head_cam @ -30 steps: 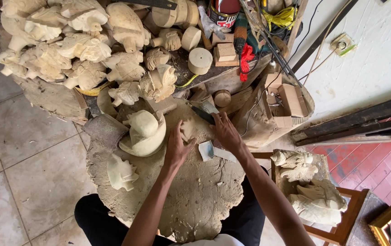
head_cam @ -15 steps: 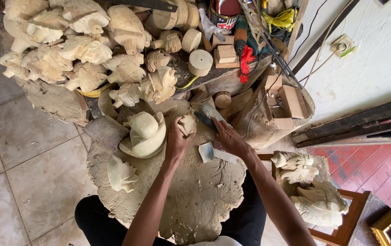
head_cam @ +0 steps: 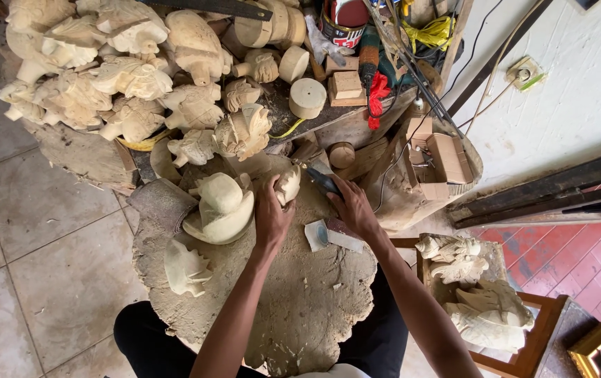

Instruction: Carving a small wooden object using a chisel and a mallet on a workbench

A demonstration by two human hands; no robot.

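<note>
My left hand [head_cam: 271, 215] grips a small pale wood carving [head_cam: 288, 183] at the far edge of a round, rough wooden work slab [head_cam: 300, 301]. My right hand [head_cam: 351, 207] holds a dark-handled carving tool [head_cam: 321, 180] whose tip points at the carving. A larger rounded pale carving [head_cam: 220, 206] lies just left of my left hand. Another small carved figure [head_cam: 185, 267] lies at the slab's left edge. Small sheets of sandpaper [head_cam: 328, 236] lie under my right wrist.
A heap of several unfinished pale carvings [head_cam: 125, 77] fills the area beyond the slab. Round wood blanks [head_cam: 307, 96], small blocks [head_cam: 347, 85], a tin and tools crowd the back. More carvings [head_cam: 479, 301] sit on a wooden stand at right. Tiled floor [head_cam: 27, 245] at left.
Both hands moved away from me toward the slab's far edge. My left hand lifted the small carving, and my right hand brought the tool up to it.
</note>
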